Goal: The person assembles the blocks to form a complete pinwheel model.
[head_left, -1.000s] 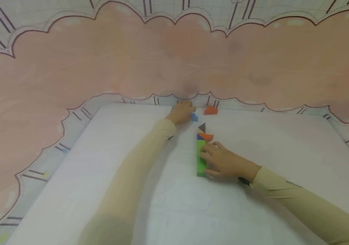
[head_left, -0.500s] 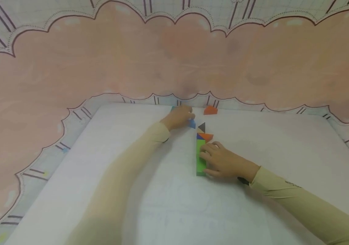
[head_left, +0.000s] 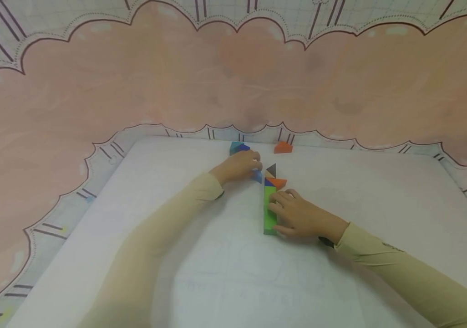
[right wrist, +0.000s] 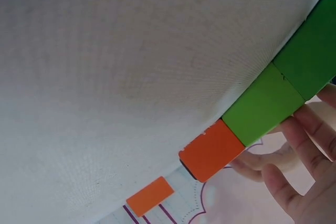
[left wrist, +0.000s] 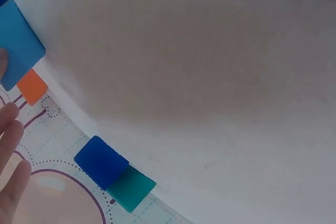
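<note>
My left hand pinches a light blue block just left of a row of blocks on the white tabletop. In the left wrist view a fingertip presses that light blue block. My right hand rests against the row's right side, its fingers touching a light green block and a dark green block. Beyond the green pair come a small blue triangle and an orange block. A dark grey triangle and a tan triangle top the row.
At the table's far edge, a teal block and a dark blue block sit side by side, behind my left hand. Another orange block lies farther right along that edge. Patterned cloth rises behind the white tabletop.
My left hand has drawn the light blue block nearer, toward the upper part of the row, uncovering the teal and dark blue blocks. The right hand has stayed in place.
</note>
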`<act>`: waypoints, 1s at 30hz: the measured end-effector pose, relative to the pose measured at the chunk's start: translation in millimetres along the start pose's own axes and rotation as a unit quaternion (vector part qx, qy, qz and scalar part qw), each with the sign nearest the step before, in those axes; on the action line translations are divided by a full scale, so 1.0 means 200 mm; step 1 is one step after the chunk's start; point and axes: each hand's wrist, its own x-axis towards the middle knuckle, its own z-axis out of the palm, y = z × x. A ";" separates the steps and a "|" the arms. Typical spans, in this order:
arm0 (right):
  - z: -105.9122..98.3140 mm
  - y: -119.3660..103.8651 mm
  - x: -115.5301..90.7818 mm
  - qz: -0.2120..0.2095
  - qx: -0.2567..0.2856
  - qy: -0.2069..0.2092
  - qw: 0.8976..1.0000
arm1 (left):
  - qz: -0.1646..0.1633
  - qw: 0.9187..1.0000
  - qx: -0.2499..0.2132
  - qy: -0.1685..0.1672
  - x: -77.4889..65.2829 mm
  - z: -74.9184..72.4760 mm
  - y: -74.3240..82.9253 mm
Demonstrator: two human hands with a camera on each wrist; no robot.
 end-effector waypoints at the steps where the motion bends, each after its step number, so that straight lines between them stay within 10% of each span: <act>1: 0.00 0.00 0.00 0.001 0.001 -0.001 1.000 | 0.002 1.000 -0.002 0.003 0.00 0.00 0.00; 30: 0.00 0.00 0.00 0.006 0.002 -0.011 1.000 | -0.023 0.999 0.042 -0.009 0.03 0.02 0.06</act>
